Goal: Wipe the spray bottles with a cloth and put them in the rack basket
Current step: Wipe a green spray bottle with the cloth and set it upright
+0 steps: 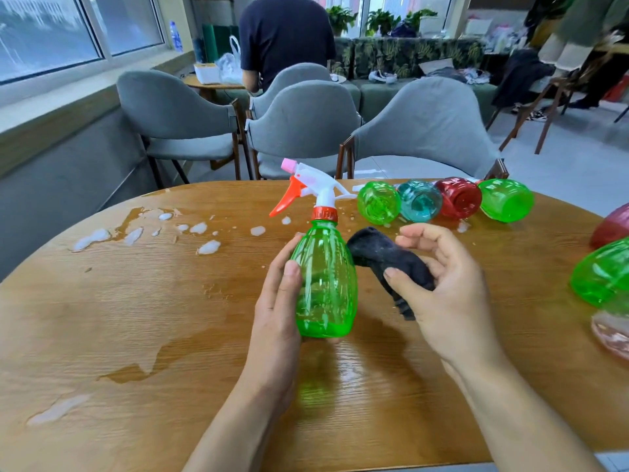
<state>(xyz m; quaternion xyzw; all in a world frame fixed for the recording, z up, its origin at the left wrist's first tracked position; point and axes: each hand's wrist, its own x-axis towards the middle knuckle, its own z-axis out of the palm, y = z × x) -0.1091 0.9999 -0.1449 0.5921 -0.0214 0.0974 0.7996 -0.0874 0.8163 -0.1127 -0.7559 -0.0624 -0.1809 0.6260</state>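
Observation:
My left hand [277, 301] holds a green spray bottle [325, 277] upright above the wooden table [136, 301]; its white head with an orange trigger points left. My right hand [442, 284] grips a dark cloth [388, 260], whose free end touches the bottle's right side. Several more bottles lie on their sides at the table's far edge: a green one [378, 202], a teal one [420, 201], a red one [457, 197] and another green one [507, 200]. No rack basket is in view.
Water puddles and white foam patches [143, 229] spread over the table's left half. More bottles, green [602, 274] and pink [612, 330], lie at the right edge. Grey chairs [422, 131] stand behind the table. A person in dark clothes [286, 35] stands beyond them.

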